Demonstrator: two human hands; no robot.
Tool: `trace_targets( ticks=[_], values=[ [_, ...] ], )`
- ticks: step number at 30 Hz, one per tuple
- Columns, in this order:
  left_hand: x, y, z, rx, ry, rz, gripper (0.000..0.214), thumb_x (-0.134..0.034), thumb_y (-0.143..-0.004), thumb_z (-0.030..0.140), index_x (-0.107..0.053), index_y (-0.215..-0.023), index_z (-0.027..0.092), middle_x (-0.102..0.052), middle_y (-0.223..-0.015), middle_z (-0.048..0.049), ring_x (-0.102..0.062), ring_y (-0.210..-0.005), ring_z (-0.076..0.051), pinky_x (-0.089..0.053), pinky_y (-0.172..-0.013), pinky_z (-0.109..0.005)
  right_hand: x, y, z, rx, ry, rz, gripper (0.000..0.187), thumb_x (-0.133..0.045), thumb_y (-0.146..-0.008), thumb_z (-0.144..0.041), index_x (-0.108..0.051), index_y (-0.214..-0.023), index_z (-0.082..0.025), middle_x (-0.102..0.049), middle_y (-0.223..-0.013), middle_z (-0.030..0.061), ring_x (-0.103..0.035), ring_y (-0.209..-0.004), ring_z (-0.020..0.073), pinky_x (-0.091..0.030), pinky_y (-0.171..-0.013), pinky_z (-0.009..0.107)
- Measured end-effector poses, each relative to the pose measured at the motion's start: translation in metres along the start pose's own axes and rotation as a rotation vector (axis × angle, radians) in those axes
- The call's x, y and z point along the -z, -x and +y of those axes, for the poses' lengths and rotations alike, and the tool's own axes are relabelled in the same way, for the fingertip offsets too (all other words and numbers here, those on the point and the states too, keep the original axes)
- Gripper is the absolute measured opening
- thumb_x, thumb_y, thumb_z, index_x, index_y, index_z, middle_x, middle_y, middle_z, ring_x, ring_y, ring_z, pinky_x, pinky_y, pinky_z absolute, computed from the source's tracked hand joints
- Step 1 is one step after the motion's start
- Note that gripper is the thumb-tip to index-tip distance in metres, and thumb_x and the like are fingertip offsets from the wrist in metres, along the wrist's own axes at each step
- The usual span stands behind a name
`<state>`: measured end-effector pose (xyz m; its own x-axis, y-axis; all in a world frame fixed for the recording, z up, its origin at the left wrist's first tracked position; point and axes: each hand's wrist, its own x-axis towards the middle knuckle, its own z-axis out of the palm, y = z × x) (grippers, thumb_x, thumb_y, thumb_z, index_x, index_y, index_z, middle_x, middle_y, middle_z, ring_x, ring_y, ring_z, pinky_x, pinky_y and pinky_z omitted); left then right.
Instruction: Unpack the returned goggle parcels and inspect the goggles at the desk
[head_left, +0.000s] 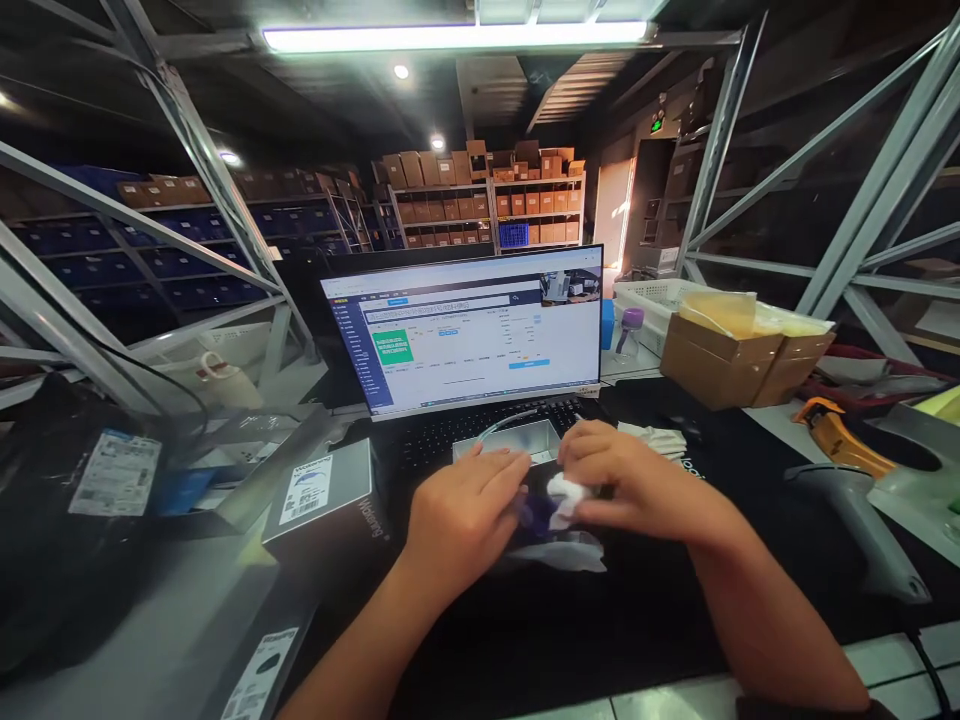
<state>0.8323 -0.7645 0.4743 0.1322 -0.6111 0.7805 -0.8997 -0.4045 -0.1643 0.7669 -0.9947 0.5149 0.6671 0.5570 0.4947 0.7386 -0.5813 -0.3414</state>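
Over the black desk mat, my left hand (pixel 465 510) curls its fingers around a small dark blue-purple object (pixel 536 515), mostly hidden and blurred. My right hand (pixel 622 475) pinches a crumpled white tissue or cloth (pixel 564 498) against that object. Beneath both hands a thin whitish sheet (pixel 559 555) lies on the mat. Just beyond my fingers sits an open silver-grey box (pixel 544 440), partly covered by the left hand. To the left of my left hand stands a closed grey box (pixel 341 500) with a white label.
A lit monitor (pixel 472 340) stands behind a black keyboard (pixel 427 435). On the right are a barcode scanner (pixel 855 530), an orange tape dispenser (pixel 844 435) and cardboard boxes (pixel 712 365). A black bag (pixel 67 540) and another labelled box (pixel 262 670) are at left.
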Motion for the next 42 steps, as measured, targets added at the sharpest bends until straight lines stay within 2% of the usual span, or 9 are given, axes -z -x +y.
trace_targets(
  ticks=[3, 8, 11, 16, 19, 22, 31, 36, 42],
  values=[
    [0.004, 0.002, 0.001, 0.064, 0.031, 0.055, 0.033, -0.058, -0.086, 0.012, -0.065, -0.118, 0.017, -0.076, -0.106, -0.0058, -0.074, -0.094, -0.021, -0.06, -0.093, -0.04, 0.016, 0.007, 0.014, 0.021, -0.171, 0.098, 0.016, -0.07, -0.091, -0.028, -0.071, -0.078, -0.018, -0.064, -0.083, 0.0039, -0.058, -0.098, 0.0208, -0.045, -0.087, 0.032],
    [0.003, 0.006, -0.004, 0.286, 0.116, 0.155, 0.023, -0.063, -0.086, 0.02, -0.07, -0.108, 0.019, -0.078, -0.098, -0.0025, -0.075, -0.085, -0.019, -0.061, -0.08, -0.03, 0.018, 0.014, 0.042, -0.268, -0.246, 0.687, 0.023, -0.067, -0.091, -0.042, -0.076, -0.085, -0.022, -0.071, -0.089, 0.0039, -0.064, -0.087, 0.0212, -0.047, -0.08, 0.031],
    [0.003, 0.008, -0.01, 0.54, 0.12, 0.258, 0.028, -0.063, -0.081, 0.018, -0.071, -0.107, 0.023, -0.078, -0.099, -0.0001, -0.075, -0.087, -0.019, -0.061, -0.078, -0.029, 0.01, 0.011, 0.049, -0.412, -0.332, 0.842, 0.036, -0.062, -0.091, -0.054, -0.078, -0.095, -0.022, -0.073, -0.085, 0.0043, -0.066, -0.087, 0.0247, -0.049, -0.081, 0.034],
    [0.001, 0.009, -0.012, 0.818, 0.129, 0.327, 0.034, -0.063, -0.074, 0.018, -0.072, -0.106, 0.028, -0.078, -0.096, 0.0037, -0.075, -0.086, -0.02, -0.061, -0.077, -0.03, -0.042, -0.015, 0.026, -0.327, -0.432, 0.687, 0.034, -0.062, -0.09, -0.055, -0.079, -0.094, -0.025, -0.072, -0.098, 0.0056, -0.065, -0.095, 0.0252, -0.049, -0.085, 0.034],
    [-0.003, 0.008, -0.009, 0.806, 0.068, 0.337, 0.036, -0.062, -0.071, 0.016, -0.073, -0.104, 0.027, -0.078, -0.095, 0.003, -0.075, -0.083, -0.02, -0.061, -0.077, -0.03, -0.081, -0.03, 0.004, -0.22, -0.521, 0.595, 0.03, -0.064, -0.09, -0.051, -0.079, -0.092, -0.025, -0.07, -0.099, 0.0061, -0.064, -0.094, 0.024, -0.048, -0.085, 0.034],
    [-0.01, 0.007, -0.002, 0.723, 0.013, 0.348, 0.04, -0.058, -0.07, 0.014, -0.072, -0.106, 0.022, -0.078, -0.096, -0.0006, -0.075, -0.082, -0.02, -0.061, -0.076, -0.029, -0.103, -0.038, -0.006, -0.242, -0.568, 0.659, 0.024, -0.071, -0.085, -0.045, -0.077, -0.096, -0.024, -0.068, -0.097, 0.0063, -0.062, -0.095, 0.0247, -0.048, -0.087, 0.036],
    [-0.027, 0.01, 0.013, 0.451, -0.016, 0.414, 0.027, -0.065, -0.084, 0.028, -0.067, -0.108, 0.016, -0.078, -0.095, -0.007, -0.075, -0.08, -0.021, -0.06, -0.074, -0.028, -0.107, -0.036, -0.012, -0.409, -0.641, 0.865, 0.013, -0.081, -0.07, -0.033, -0.08, -0.08, -0.023, -0.069, -0.088, 0.0051, -0.063, -0.082, 0.0232, -0.051, -0.076, 0.035],
    [-0.033, 0.011, 0.016, 0.413, 0.098, 0.46, 0.027, -0.062, -0.09, 0.032, -0.066, -0.111, 0.015, -0.076, -0.091, -0.0067, -0.074, -0.076, -0.019, -0.06, -0.069, -0.026, -0.103, -0.035, -0.024, -0.396, -0.684, 0.828, 0.013, -0.082, -0.07, -0.029, -0.081, -0.083, -0.027, -0.071, -0.097, 0.0063, -0.063, -0.095, 0.0273, -0.051, -0.089, 0.041],
    [-0.036, 0.016, 0.021, 0.397, 0.112, 0.446, 0.035, -0.063, -0.09, 0.026, -0.061, -0.124, 0.016, -0.075, -0.106, -0.0098, -0.074, -0.092, -0.022, -0.06, -0.082, -0.031, -0.095, -0.032, -0.025, -0.41, -0.906, 0.784, 0.014, -0.084, -0.071, -0.034, -0.08, -0.081, -0.025, -0.072, -0.095, 0.006, -0.064, -0.095, 0.0269, -0.05, -0.09, 0.04]
  ],
)
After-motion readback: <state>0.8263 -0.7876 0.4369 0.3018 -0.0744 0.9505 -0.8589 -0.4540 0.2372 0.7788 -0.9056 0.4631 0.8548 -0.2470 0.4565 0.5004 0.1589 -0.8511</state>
